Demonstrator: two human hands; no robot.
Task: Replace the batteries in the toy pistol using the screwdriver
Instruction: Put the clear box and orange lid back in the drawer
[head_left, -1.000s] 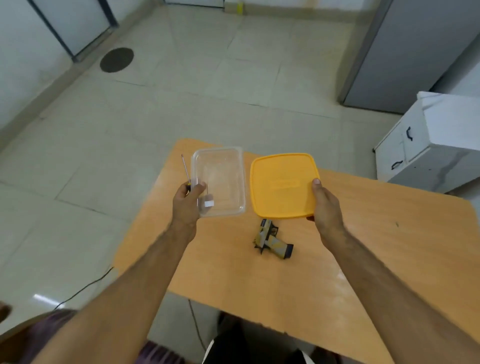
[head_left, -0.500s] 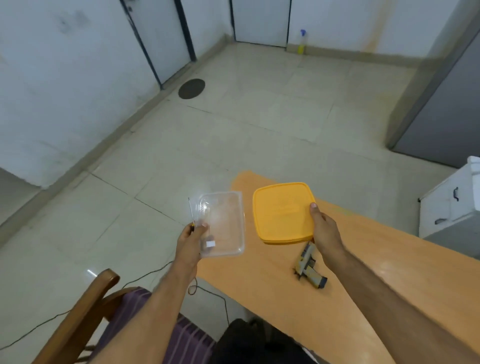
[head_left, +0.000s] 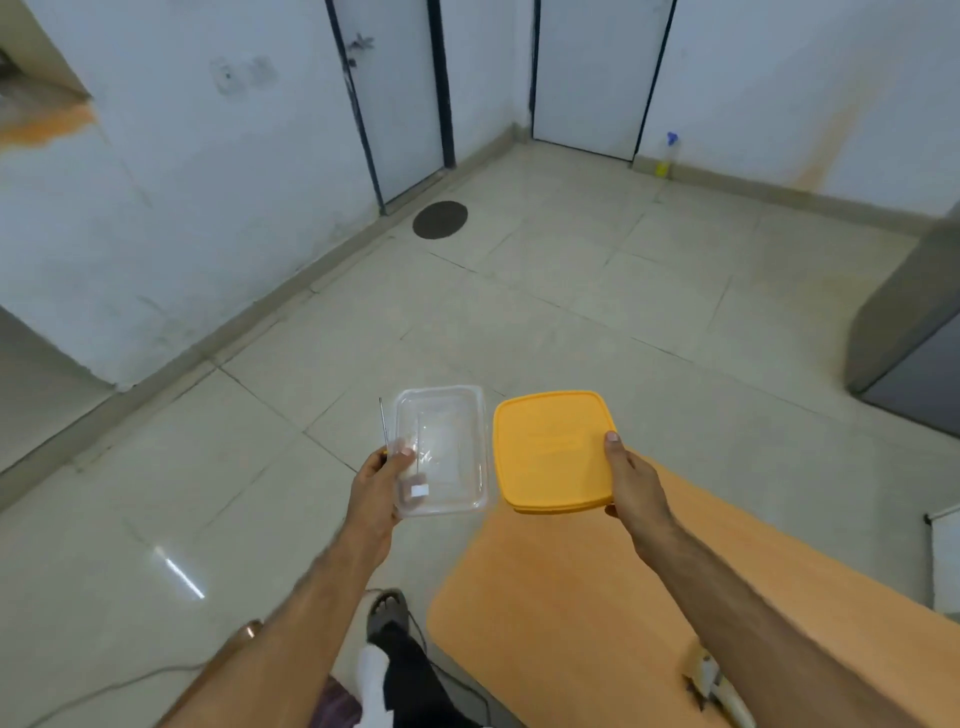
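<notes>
My left hand (head_left: 382, 483) grips a clear plastic container (head_left: 447, 447) by its near left corner, together with a thin screwdriver (head_left: 383, 423) whose metal shaft sticks up beside the container. My right hand (head_left: 631, 483) holds a yellow lid (head_left: 548, 452) by its right edge, thumb on top. Both are held up over the floor, past the left end of the orange table (head_left: 571, 597). The toy pistol (head_left: 709, 675) lies on the table at the lower right, partly hidden under my right forearm. No batteries are visible.
A chair's wooden arm (head_left: 249, 631) and my foot in a sandal (head_left: 387, 613) show below. A cable (head_left: 104, 686) runs across the tiled floor. A grey cabinet (head_left: 914, 338) stands at the right, a white unit (head_left: 945, 556) at the far right edge.
The view has tilted up and swung left, so the table and pistol slid to the lower right. Both hands keep the same grips on container, screwdriver and lid.
</notes>
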